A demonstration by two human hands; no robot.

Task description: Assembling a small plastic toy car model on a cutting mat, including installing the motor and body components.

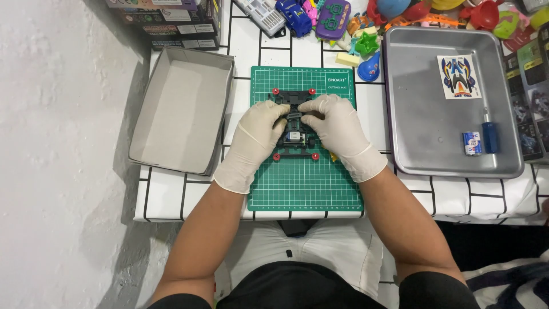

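On a green cutting mat (303, 183) at the middle of a white tiled worktop (171, 194), two gloved hands meet over a small black toy car chassis (293, 123). Both hands wear cream-coloured gloves. The left hand (257, 134) lies on the chassis's left side, fingers curled inward and gripping its edge. The right hand (337, 129) covers the right side, its fingertips pressed down on the top of the chassis near the middle, touching or nearly touching those of the left hand. The chassis sits flat on the mat, directly beneath and between the two hands, mostly hidden by them. Small red rollers (275, 91) show at its four corners, and a silver part shows in the gap below the fingers. A small yellow piece (333, 156) peeks out just under the right wrist.

To the left of the mat, touching its edge, lies an open grey cardboard box lid (183, 109). To the right stands a shallow metal tray (440, 114), which holds a sticker sheet (458, 76), a blue-handled screwdriver (490, 134) and a small blue-and-white battery (472, 143) beside it. Along the far edge of the worktop lies a heap of colourful plastic toys (366, 23), and dark printed boxes (171, 20) are stacked at the far left corner.
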